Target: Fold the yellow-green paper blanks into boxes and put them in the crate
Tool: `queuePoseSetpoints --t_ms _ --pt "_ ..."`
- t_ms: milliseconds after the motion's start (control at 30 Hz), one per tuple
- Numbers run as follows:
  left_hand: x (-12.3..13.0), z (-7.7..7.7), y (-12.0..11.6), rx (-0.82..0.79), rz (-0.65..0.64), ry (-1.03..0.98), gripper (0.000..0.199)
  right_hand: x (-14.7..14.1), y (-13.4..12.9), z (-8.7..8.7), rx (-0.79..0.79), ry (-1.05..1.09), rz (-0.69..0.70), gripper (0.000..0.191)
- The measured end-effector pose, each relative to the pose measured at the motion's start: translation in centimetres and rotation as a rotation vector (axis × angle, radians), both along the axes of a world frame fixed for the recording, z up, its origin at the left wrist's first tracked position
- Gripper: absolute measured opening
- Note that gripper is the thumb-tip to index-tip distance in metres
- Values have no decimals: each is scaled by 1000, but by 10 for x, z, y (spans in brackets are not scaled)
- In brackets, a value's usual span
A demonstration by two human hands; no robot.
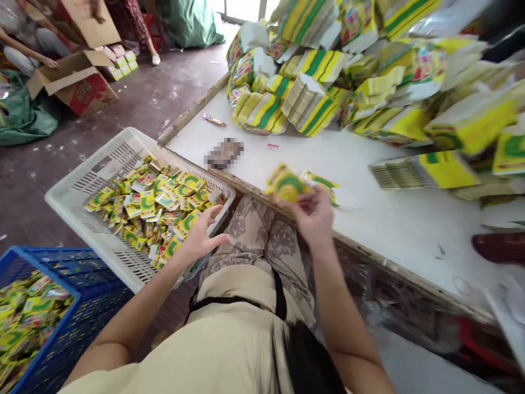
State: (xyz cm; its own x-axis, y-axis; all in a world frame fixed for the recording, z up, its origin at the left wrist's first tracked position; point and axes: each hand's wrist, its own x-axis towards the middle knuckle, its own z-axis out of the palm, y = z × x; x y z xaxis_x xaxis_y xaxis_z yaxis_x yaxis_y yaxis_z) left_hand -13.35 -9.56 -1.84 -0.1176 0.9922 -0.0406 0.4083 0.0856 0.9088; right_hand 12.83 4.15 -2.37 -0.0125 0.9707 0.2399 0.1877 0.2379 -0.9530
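1. Closest is the person's pale yellow top (197, 350), then their trousers (246, 230) with a leafy print.
2. At the lower left, a blue crate (24, 253) holds lots of little yellow and green packs (28, 317).
3. The left hand (203, 235) is at the near right side of a white basket (77, 210). Its fingers are spread and its thumb sticks out. I cannot tell if it touches the rim.
4. Inside that basket is a big heap of little packs (147, 202).
5. The right hand (315, 213) pinches 1 yellow pack (285, 185) between thumb and fingers, near the edge of the white table (402, 235). The pack looks blurry.
6. Just behind that hand is 1 more pack (324, 179), partly hidden.
7. On the table, nearest the basket, is a brown thing (225, 153) blurred into squares.
8. Farther back, yellow, green and white bundles (314, 104) are piled up high.
9. Far away on the floor, a person's hand (51, 63) is at an open cardboard box (82, 87).
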Motion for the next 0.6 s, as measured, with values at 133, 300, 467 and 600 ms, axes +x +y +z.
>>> queuePoseSetpoints --t_ms 133,300,467,600 --pt "63 10 53 169 14 -823 70 -48 -46 12 -8 37 287 36" --pt "111 31 87 201 218 -1202 50 -50 -59 10 -78 202 166 51" --pt "122 26 95 194 348 -1304 41 -39 -72 5 -169 206 252 55" --pt "125 14 90 162 458 -1162 52 -35 -78 -2 -230 153 316 45"
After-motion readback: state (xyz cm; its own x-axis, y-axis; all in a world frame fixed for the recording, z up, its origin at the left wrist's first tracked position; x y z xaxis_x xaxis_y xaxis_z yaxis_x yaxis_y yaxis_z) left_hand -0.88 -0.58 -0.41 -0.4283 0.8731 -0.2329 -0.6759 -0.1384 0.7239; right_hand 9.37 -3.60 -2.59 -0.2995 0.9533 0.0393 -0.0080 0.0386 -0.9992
